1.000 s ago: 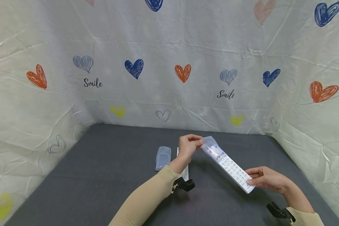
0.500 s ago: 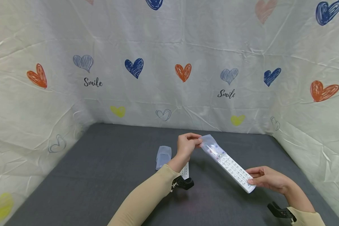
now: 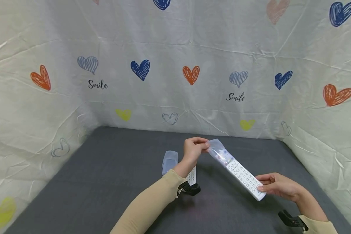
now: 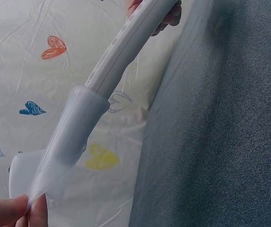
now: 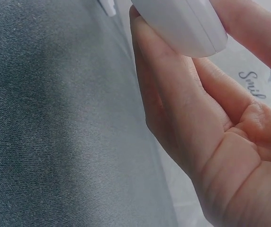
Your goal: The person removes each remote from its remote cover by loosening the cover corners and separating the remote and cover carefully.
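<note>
A white remote control (image 3: 245,178) is held slanted above the table, its buttons facing up. Over its upper end sits a translucent silicone sleeve (image 3: 220,152), which covers roughly the top third. With thumb and fingertips my left hand (image 3: 191,151) pinches the sleeve's free end; the left wrist view shows the thumb (image 4: 5,210) on the thin film. My right hand (image 3: 283,187) grips the lower end of the remote between thumb and fingers, and the right wrist view shows that white end (image 5: 185,26) between them.
A second translucent bluish sleeve (image 3: 170,161) lies on the dark grey table (image 3: 120,185), left of my left wrist. Beside it a second white remote (image 3: 192,176) is partly hidden by that wrist. White cloth (image 3: 163,91) printed with hearts encloses the table's back and sides.
My hands, the held remote and the sleeve keep nearly the same pose. The head view has shifted slightly, so the whole scene sits a little differently in the frame.
</note>
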Action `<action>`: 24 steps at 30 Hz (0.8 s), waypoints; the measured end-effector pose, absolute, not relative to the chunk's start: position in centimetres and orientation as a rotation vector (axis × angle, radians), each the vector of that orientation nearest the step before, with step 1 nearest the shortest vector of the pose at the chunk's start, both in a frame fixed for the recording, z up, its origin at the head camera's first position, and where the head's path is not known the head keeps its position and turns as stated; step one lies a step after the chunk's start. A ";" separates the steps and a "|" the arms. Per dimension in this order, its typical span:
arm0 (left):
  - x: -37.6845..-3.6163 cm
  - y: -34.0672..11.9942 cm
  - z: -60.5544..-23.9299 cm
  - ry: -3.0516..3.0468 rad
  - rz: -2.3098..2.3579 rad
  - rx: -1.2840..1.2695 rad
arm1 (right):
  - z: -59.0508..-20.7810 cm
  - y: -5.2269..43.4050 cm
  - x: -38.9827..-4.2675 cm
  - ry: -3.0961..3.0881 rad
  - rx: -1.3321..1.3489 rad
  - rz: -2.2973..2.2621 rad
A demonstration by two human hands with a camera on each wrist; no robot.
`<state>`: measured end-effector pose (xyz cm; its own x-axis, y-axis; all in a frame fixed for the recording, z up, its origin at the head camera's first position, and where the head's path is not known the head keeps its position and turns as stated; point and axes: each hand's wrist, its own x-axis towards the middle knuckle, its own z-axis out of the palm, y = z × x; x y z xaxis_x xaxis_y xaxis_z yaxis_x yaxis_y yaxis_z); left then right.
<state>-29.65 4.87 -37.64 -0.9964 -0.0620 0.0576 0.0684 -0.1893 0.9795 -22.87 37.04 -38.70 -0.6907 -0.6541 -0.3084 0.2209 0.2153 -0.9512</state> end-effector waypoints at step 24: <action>-30.0 4.5 -37.5 -1.932 -2.385 0.019 | -38.8 37.3 -22.9 1.792 -0.401 -1.552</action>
<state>-30.02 4.48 -37.54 -0.9973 -0.0639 0.0362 0.0487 -0.2061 0.9773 -22.88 37.34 -38.83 -0.6919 -0.6505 -0.3133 0.2174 0.2260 -0.9495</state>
